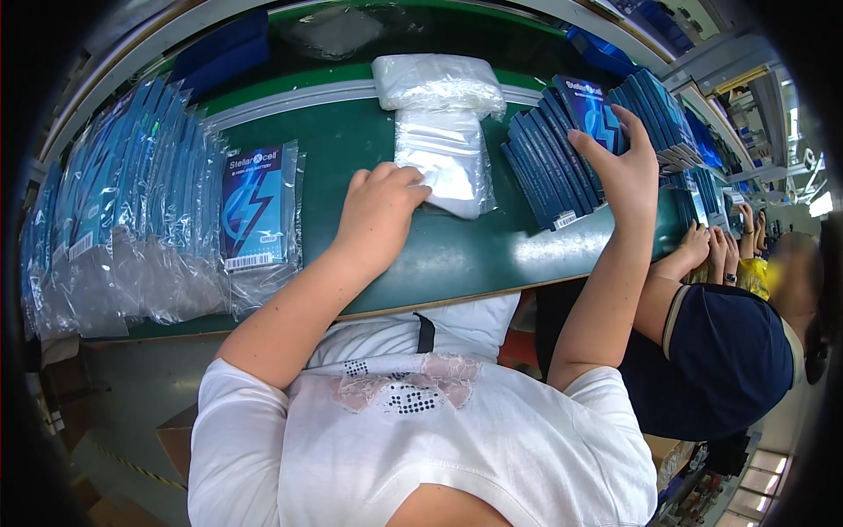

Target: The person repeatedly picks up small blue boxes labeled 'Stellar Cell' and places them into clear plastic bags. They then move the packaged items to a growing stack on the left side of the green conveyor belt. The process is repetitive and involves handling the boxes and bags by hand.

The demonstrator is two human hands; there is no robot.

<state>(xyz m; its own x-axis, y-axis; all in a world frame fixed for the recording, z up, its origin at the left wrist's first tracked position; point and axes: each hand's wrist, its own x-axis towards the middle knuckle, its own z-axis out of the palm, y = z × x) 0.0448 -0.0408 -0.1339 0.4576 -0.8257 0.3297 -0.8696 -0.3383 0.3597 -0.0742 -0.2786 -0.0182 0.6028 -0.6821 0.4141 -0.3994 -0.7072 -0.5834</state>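
My left hand (384, 208) is at the left edge of a stack of clear plastic bags (443, 162), its fingers curled together and its thumb over the topmost bag. A thicker bundle of clear bags (435, 79) lies across the far end of that stack. To the right, my right hand (628, 167) grips a flat blue battery box (590, 110) between thumb and fingers. That box stands at the right end of a leaning row of similar blue boxes (540, 167); my palm hides its lower right part.
Bagged blue boxes (132, 202) stand in a long row at the left, the nearest one (256, 206) facing up. Another row of blue boxes (654, 114) is at the far right. Beside me on the right sits a person in a dark shirt (720, 351). The green tabletop (457, 263) has a front edge near my body.
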